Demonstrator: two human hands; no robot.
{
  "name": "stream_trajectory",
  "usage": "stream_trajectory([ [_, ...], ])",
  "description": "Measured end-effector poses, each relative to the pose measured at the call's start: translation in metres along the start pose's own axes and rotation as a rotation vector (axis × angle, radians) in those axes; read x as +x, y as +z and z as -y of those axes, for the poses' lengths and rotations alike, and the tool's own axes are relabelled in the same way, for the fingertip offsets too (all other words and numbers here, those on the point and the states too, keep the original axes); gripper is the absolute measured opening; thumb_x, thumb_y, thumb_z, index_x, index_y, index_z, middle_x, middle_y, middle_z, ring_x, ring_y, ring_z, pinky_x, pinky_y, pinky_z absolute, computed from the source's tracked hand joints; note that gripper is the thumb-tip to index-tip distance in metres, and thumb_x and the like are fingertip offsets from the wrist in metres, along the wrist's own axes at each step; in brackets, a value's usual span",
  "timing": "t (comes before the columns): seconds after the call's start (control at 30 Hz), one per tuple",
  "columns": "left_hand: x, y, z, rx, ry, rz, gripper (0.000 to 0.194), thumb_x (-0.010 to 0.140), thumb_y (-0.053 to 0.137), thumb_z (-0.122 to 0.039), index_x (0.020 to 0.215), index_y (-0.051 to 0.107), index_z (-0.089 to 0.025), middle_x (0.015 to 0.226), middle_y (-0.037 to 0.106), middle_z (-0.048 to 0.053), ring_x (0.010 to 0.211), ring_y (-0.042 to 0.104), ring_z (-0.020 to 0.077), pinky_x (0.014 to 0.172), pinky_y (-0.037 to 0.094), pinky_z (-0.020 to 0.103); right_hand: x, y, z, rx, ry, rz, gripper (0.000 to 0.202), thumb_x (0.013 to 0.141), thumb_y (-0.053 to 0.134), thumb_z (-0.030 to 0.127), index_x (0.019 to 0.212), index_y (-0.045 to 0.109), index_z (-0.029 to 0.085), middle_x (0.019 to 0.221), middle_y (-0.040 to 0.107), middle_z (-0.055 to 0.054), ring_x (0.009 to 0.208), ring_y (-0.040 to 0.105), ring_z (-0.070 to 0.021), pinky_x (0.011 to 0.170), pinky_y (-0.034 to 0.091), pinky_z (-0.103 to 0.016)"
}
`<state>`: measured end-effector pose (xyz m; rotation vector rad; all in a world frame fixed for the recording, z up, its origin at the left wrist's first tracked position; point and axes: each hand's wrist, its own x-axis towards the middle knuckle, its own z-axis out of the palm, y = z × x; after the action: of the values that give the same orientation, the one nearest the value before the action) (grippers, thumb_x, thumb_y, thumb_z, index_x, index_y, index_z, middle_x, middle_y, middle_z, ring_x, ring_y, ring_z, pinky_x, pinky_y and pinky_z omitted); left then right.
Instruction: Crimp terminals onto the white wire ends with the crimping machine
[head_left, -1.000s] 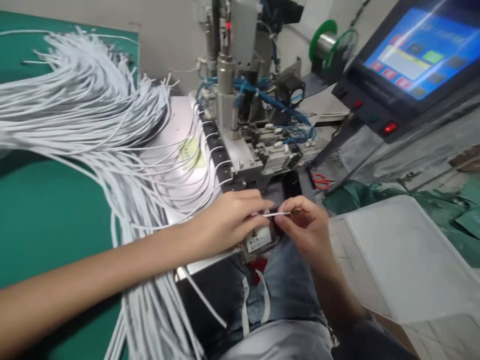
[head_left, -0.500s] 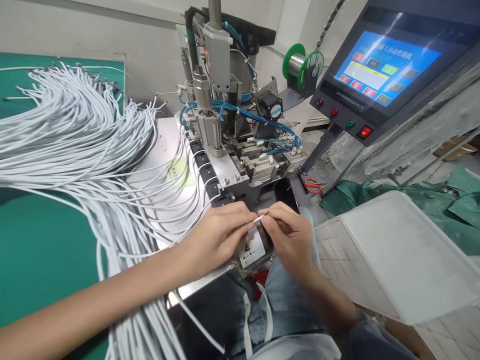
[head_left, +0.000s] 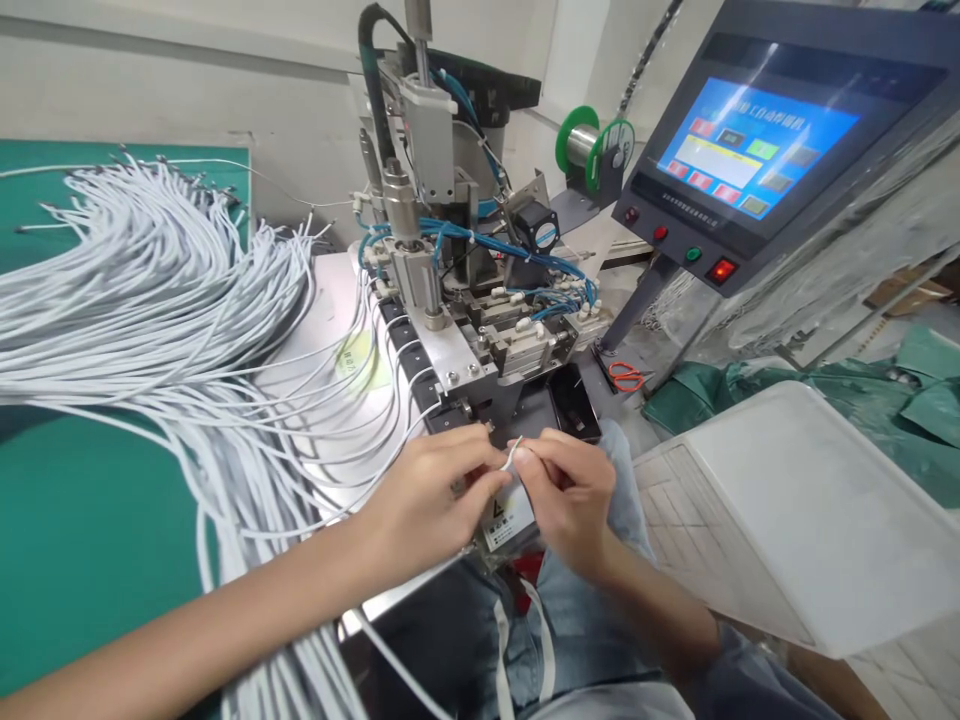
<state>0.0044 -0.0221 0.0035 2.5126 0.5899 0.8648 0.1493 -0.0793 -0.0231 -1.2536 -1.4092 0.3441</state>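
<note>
Between my two hands is the end of a thin white cable (head_left: 511, 459), its tip sticking up past the fingers. My left hand (head_left: 442, 490) pinches it with thumb and forefinger. My right hand (head_left: 566, 490) closes on the tip from the other side, thumb on top. Both hands are in front of the soldering machine (head_left: 450, 340), above its labelled front plate (head_left: 510, 515). Several white cables run side by side into the black slotted holder (head_left: 410, 358) just beyond my left hand. Fine detail of the cable tip is too small to make out.
A large bundle of white cables (head_left: 150, 290) covers the green mat (head_left: 97, 540) at left. The control screen (head_left: 754, 150) stands at upper right, near a solder wire spool (head_left: 585, 145). Orange-handled scissors (head_left: 626, 377) lie behind a white plastic bin (head_left: 840, 520).
The cable tip has turned from lying nearly level to pointing upward. My right fingers have shifted slightly on it, and the whole view has tilted a little.
</note>
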Motion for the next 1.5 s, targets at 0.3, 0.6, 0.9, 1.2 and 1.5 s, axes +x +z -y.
stream_trajectory([
  [0.3,0.006,-0.017,0.009,0.441,0.288,0.131,0.031,0.089,0.033,-0.009,0.077,0.061,-0.012,0.066,0.052,0.003,0.053,0.045,0.0111,0.047,0.036,0.024,0.023,-0.012,0.002,-0.045,0.054,0.32,0.033,0.077,0.05,0.014,0.049,0.035,0.02,0.049,0.025,0.006,0.045,0.027,-0.0076,0.047,0.023,-0.026],
  [0.6,0.006,-0.01,0.011,0.255,-0.072,0.35,0.02,0.087,0.041,-0.012,0.081,0.061,-0.012,0.074,0.053,0.003,0.056,0.051,0.0095,0.051,0.04,0.02,0.014,0.005,-0.024,0.11,0.233,0.166,0.026,0.081,0.05,0.02,0.055,0.051,0.018,0.053,0.039,0.004,0.052,0.04,-0.0098,0.051,0.032,-0.025],
  [0.9,0.005,-0.006,0.027,0.489,-0.152,0.516,0.024,0.082,0.039,-0.006,0.093,0.059,-0.013,0.084,0.053,0.005,0.053,0.052,0.0099,0.052,0.045,0.022,0.023,0.016,-0.059,0.292,0.512,0.288,0.012,0.074,0.056,0.027,0.07,0.06,0.017,0.064,0.06,0.0,0.057,0.053,-0.0117,0.056,0.042,-0.024],
  [1.2,0.003,-0.006,0.029,0.484,-0.169,0.513,0.038,0.078,0.043,-0.004,0.112,0.057,-0.016,0.084,0.053,0.005,0.055,0.054,0.0113,0.055,0.046,0.024,0.031,0.018,-0.063,0.254,0.468,0.364,0.015,0.074,0.054,0.026,0.063,0.057,0.017,0.059,0.056,0.002,0.055,0.051,-0.011,0.053,0.041,-0.024],
  [1.5,0.009,-0.011,0.026,0.551,-0.109,0.557,0.043,0.079,0.042,-0.004,0.119,0.054,-0.014,0.092,0.055,0.008,0.061,0.058,0.0133,0.056,0.048,0.025,0.039,0.018,-0.064,0.31,0.581,0.437,0.016,0.07,0.059,0.026,0.057,0.057,0.016,0.047,0.049,0.005,0.046,0.045,-0.0091,0.047,0.039,-0.022],
])
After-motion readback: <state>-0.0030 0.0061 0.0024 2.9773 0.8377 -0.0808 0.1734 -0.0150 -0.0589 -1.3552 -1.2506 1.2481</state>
